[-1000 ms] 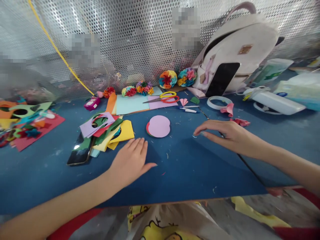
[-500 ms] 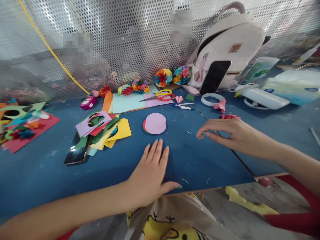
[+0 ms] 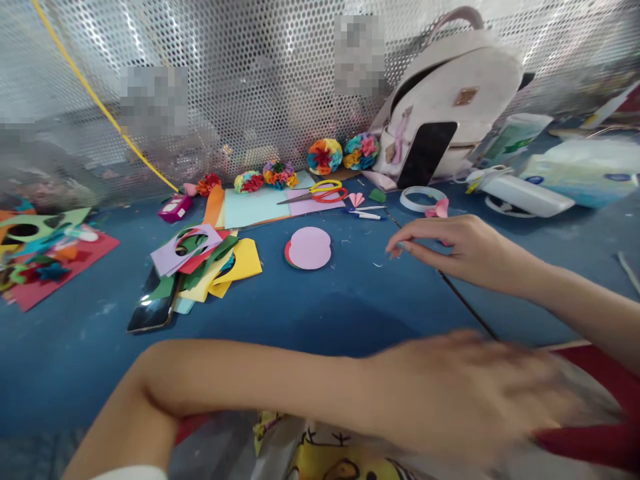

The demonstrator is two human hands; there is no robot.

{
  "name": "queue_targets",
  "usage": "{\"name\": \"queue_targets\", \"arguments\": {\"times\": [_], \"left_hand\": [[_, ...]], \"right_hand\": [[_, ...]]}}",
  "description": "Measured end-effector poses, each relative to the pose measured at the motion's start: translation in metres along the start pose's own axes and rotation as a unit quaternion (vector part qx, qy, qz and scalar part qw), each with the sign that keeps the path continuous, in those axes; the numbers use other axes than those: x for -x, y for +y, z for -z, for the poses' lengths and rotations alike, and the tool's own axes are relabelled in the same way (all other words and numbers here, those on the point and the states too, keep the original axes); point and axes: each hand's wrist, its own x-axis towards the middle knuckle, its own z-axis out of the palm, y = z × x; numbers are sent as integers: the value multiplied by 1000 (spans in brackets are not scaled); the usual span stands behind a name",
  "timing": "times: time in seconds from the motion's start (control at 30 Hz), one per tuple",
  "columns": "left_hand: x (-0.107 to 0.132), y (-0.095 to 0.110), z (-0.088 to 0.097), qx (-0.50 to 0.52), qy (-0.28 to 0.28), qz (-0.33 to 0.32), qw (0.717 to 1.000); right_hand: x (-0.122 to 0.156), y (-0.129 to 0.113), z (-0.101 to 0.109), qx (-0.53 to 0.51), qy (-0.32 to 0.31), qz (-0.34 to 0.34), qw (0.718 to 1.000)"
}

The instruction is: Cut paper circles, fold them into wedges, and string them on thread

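Note:
My left hand [image 3: 480, 393] is smeared by motion over the table's front edge at the lower right, its fingers stretched out to the right and nothing visible in it. My right hand [image 3: 445, 250] hovers above the table with thumb and fingertips bent together in a pinch; whatever is between them, if anything, is too small to make out. Left of its fingertips lies a small stack of paper circles [image 3: 310, 248], lilac on top with a red edge peeking out. Thin pale paper scraps [image 3: 377, 265] lie close to those fingertips.
Cut paper sheets [image 3: 240, 260] lie partly over a phone [image 3: 153, 310] at left. Scissors [image 3: 325, 191], paper flowers [image 3: 325, 157], a tape roll [image 3: 425, 198] and a white backpack [image 3: 465, 73] line the back, before a perforated metal panel [image 3: 280, 73]. A glue gun [image 3: 530, 191] sits at right.
My left hand has swept from the table's middle to the lower right, its forearm now across the front. My right hand has shifted slightly left and up. The paper circles stay put.

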Motion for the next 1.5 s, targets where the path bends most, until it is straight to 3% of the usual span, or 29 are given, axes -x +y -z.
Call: {"name": "queue_targets", "arguments": {"times": [0.03,0.17,0.33,0.5,0.67,0.93,1.17,1.33,1.43,1.5], "left_hand": [[13,-15,5,-19,2,-27,999],[57,-64,9,-66,-33,140,987],[72,-81,-8,-123,-79,258,955],[55,-79,-17,-126,-82,242,958],[47,-84,-14,-134,-88,249,955],[75,-98,2,-143,-99,264,949],[88,-102,4,-132,-109,272,947],[87,-111,2,-143,-88,253,953],[89,-117,2,-139,-70,251,955],[93,-121,2,-132,-44,255,957]], "right_hand": [[3,6,-1,-9,10,-15,1000],[8,28,-15,-35,6,-49,998],[-6,38,-34,-64,-24,-36,997],[-18,37,-39,-65,-29,-10,997],[-14,36,-34,-47,-18,3,999],[-10,45,-45,-55,-76,20,995],[-50,37,-63,-36,-127,80,988],[-86,58,-84,5,-92,101,991],[-90,70,-87,6,-132,86,987],[-81,70,-77,-17,-158,109,981]]}}
